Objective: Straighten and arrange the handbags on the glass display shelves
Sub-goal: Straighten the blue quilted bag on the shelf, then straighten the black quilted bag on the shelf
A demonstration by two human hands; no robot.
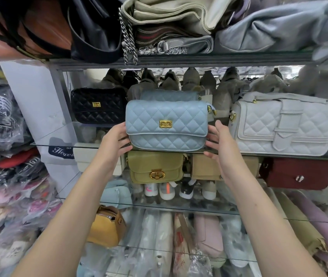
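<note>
A light blue quilted handbag [166, 124] with a gold clasp stands upright at the front of the glass shelf [63, 134]. My left hand [116, 139] touches its left end with straight fingers. My right hand [218, 139] rests flat against its right end. A second light blue quilted bag [169, 95] stands right behind it. A black quilted bag [97, 105] sits to the left and a large white quilted bag [285, 124] to the right on the same shelf.
One shelf down stand an olive bag [155, 166], a tan bag [205, 166], a cream bag [85, 156] and a maroon bag [301, 172]. The top shelf holds piled bags and a chain strap [127, 41]. Wrapped goods fill the left side and the bottom shelves.
</note>
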